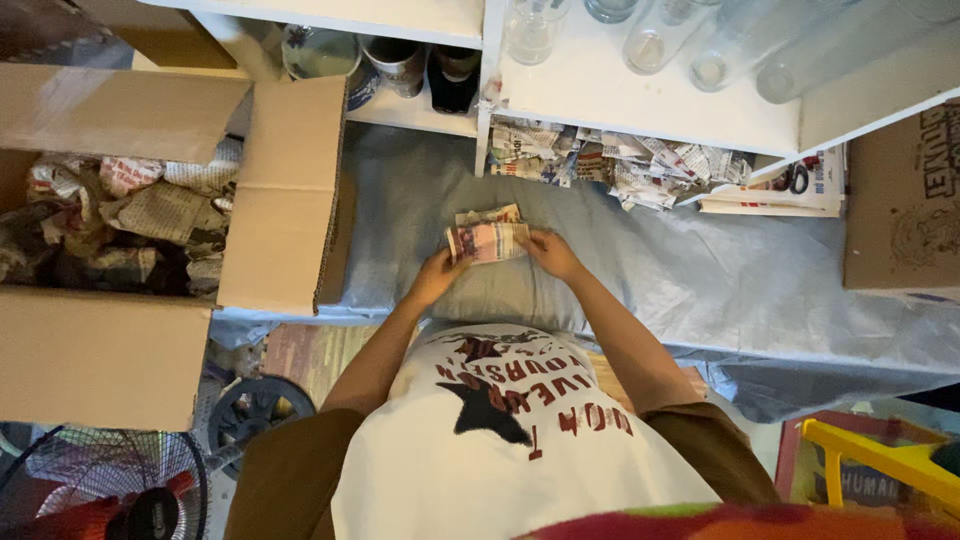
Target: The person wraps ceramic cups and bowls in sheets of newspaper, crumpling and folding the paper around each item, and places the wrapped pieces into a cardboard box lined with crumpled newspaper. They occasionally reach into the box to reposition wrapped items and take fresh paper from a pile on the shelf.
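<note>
Newspaper-wrapped bundle (487, 241) between both hands

I count two hands of mine, the left hand (437, 275) and the right hand (551, 252), and between them one bundle wrapped in newspaper (487, 240). One more folded newspaper piece (489, 214) lies just behind it. There are two cardboard boxes: one open box (110, 355) full of crumpled paper, and one box (903, 200) at the other side. On the white shelf (640, 105) I see about five clear glass vessels (650, 40). Below there are two fans (110, 495) and one stack of newspapers (775, 190).
</note>
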`<action>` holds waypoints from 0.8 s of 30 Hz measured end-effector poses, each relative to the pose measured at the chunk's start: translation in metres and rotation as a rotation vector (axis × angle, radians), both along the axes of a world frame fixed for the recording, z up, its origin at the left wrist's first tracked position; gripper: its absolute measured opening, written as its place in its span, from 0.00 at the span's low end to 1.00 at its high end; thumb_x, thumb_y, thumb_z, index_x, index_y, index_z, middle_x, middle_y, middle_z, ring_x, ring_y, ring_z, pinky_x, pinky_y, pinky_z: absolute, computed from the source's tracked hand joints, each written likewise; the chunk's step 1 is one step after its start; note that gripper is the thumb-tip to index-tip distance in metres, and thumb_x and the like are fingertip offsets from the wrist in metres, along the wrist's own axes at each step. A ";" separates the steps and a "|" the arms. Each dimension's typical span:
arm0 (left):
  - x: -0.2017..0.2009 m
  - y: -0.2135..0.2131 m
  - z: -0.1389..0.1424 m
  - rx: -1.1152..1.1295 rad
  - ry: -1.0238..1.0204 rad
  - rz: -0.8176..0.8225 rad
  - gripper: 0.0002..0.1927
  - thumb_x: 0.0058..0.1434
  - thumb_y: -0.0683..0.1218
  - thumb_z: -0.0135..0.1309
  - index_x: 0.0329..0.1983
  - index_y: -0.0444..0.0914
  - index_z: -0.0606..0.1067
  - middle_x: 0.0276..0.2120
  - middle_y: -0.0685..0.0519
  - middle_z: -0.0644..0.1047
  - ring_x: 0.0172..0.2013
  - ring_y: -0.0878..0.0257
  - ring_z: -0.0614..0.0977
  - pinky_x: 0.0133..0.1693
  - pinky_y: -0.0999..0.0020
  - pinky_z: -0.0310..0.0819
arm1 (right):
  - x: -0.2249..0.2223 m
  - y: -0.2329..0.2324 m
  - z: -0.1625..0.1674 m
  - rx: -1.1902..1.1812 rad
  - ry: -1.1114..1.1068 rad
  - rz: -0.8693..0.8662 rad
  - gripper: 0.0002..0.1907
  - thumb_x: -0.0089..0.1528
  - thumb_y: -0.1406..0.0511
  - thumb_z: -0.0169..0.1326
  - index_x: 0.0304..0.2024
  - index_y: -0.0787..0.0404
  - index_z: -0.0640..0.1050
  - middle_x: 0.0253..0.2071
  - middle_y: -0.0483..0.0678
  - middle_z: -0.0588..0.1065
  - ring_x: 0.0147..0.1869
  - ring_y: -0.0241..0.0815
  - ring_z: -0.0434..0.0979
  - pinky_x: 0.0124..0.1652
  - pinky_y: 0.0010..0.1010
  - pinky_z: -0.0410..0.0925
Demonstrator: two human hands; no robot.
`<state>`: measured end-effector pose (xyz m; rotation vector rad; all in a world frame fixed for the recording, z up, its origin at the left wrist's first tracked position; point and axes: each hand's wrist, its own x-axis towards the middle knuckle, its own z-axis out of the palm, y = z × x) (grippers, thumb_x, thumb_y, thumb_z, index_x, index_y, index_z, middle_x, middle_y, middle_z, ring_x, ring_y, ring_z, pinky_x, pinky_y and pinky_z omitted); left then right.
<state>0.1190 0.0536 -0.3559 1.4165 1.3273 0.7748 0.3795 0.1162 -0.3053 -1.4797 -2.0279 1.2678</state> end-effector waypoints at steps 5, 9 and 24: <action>0.016 0.021 0.006 -0.233 0.172 0.192 0.21 0.72 0.57 0.52 0.40 0.33 0.78 0.31 0.41 0.81 0.30 0.47 0.83 0.33 0.54 0.75 | -0.020 0.007 0.011 0.049 -0.013 -0.153 0.23 0.70 0.52 0.53 0.35 0.67 0.79 0.27 0.56 0.75 0.29 0.45 0.70 0.35 0.40 0.67; 0.025 0.026 0.013 0.055 0.316 0.239 0.18 0.69 0.55 0.56 0.38 0.33 0.79 0.30 0.38 0.81 0.31 0.42 0.82 0.35 0.51 0.73 | -0.046 -0.003 0.014 0.158 -0.235 -0.462 0.20 0.63 0.53 0.56 0.43 0.64 0.77 0.41 0.56 0.78 0.43 0.50 0.75 0.46 0.45 0.68; 0.021 0.005 0.001 0.325 1.023 0.031 0.37 0.69 0.61 0.38 0.78 0.45 0.52 0.77 0.46 0.46 0.75 0.44 0.43 0.69 0.35 0.29 | -0.085 -0.030 0.015 0.431 -0.679 0.330 0.51 0.61 0.40 0.44 0.77 0.58 0.48 0.78 0.63 0.40 0.81 0.67 0.34 0.73 0.58 0.33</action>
